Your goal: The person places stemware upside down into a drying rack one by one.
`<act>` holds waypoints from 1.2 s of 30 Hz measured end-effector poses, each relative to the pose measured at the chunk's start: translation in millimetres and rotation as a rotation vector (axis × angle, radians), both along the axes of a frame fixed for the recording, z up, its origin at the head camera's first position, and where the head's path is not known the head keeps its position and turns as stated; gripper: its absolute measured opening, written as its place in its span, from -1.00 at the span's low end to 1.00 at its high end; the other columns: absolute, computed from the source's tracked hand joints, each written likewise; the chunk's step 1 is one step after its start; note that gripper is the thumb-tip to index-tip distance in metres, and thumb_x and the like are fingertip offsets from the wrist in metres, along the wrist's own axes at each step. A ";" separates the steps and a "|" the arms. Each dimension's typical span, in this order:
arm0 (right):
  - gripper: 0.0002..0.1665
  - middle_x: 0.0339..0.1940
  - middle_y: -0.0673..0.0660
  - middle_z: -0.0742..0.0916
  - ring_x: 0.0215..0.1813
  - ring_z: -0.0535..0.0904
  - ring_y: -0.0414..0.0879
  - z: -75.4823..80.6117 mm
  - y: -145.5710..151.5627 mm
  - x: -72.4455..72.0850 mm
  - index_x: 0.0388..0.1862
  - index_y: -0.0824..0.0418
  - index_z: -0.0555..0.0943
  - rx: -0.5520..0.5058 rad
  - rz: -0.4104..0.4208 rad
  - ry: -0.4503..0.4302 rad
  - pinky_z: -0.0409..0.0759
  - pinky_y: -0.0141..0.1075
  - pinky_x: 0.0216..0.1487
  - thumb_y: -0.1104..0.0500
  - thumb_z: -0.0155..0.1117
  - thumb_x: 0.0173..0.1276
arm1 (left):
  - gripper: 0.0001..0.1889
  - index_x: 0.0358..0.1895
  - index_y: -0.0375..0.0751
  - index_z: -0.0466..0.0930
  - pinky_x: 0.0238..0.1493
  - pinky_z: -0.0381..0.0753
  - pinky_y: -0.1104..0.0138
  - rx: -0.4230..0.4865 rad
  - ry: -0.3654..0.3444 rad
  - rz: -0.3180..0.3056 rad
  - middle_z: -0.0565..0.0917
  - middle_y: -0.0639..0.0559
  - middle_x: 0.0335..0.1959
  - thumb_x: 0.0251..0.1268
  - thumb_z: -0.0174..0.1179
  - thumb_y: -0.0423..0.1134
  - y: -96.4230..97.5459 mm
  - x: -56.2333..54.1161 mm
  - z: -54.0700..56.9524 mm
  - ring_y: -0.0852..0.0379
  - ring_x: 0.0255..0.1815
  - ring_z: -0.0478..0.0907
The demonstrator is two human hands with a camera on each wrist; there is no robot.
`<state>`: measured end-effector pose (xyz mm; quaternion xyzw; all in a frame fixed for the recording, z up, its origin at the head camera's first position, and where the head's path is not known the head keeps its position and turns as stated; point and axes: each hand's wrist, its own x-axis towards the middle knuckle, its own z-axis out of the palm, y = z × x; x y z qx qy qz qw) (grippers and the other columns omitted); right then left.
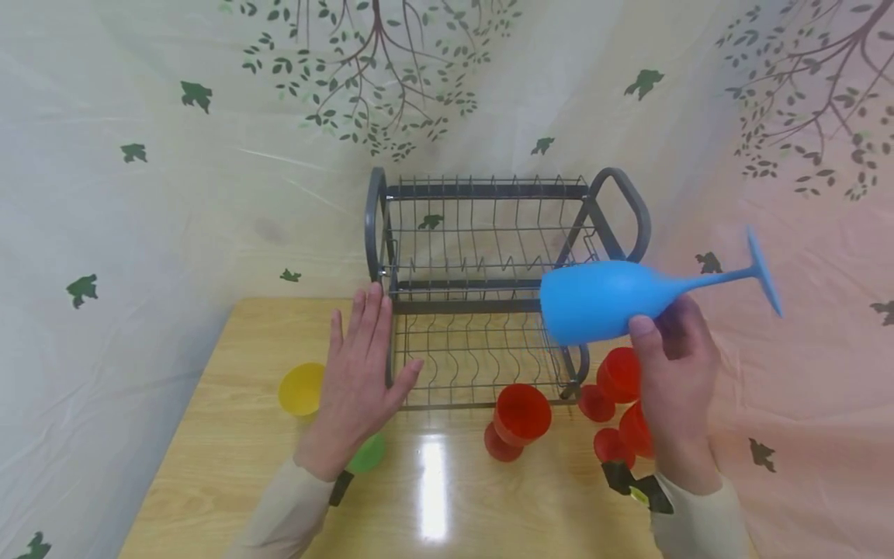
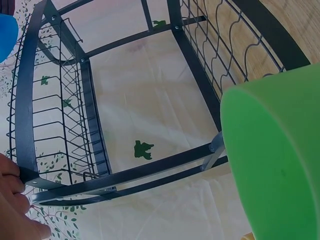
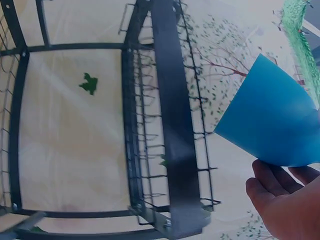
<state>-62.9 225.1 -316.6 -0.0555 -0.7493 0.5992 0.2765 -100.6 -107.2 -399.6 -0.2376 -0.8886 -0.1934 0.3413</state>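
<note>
- Pinching the blue goblet (image 1: 594, 303) between thumb and fingers, my right hand (image 1: 677, 380) holds it up near the right end of the rack (image 1: 461, 307).
- My left hand (image 1: 359, 380) is at the rack's left edge, fingers straight, thumb spread away.
- Only the head view gives me the goblet's stem and foot, and three red goblets (image 1: 522, 423) on the table (image 1: 223, 450).
- The left-wrist view shows a green cup (image 2: 280, 165) close up, mostly hidden by my arm from the head.
- The right-wrist view shows fingers under the bowl.
- The blue goblet is plain, tipped sideways, rim leftward, deep-bowled, thin-stemmed, with a flat round foot.
</note>
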 end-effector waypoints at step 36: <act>-0.37 0.38 0.04 0.64 0.37 0.55 -0.02 62.2 23.1 -80.2 0.47 -0.03 0.52 0.118 0.020 0.153 0.50 -0.23 0.42 0.00 0.33 0.45 | -0.12 0.58 -0.50 0.09 0.65 -0.17 -0.09 -0.023 -0.042 0.013 -0.02 -0.25 0.68 0.65 -0.42 0.28 0.6 2.3 4.9 -0.23 0.68 -0.05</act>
